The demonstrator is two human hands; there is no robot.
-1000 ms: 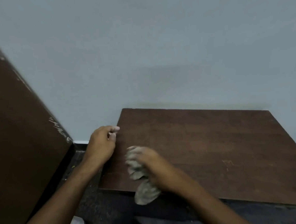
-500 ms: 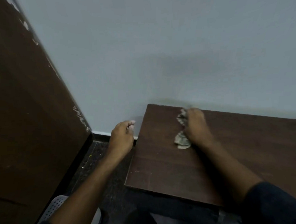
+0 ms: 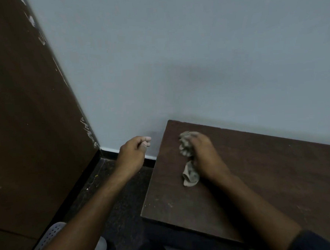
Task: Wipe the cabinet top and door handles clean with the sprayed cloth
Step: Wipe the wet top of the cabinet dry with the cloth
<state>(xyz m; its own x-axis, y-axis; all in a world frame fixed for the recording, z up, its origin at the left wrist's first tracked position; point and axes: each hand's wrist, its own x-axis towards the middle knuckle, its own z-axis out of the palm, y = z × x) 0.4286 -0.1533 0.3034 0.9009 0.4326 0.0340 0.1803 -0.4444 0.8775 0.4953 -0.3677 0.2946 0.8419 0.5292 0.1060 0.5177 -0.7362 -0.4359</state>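
One view, head camera. The right hand grips a bunched grey cloth and presses it onto the brown cabinet top, near the back left corner of that surface and close to the wall; a loose tail of cloth trails out toward the viewer beneath the hand. The left hand hangs off the cabinet's left edge over the floor, fingers loosely curled, thumb tip meeting the forefinger, holding nothing visible. A dark panel stands at left. Door handles are out of view. Handling, as judged: the cloth is light, soft and limp, and will fold or drag rather than push; it is best held as a wad under the palm, tail gathered in, so that downward pressure carries it across the smooth, hard top.
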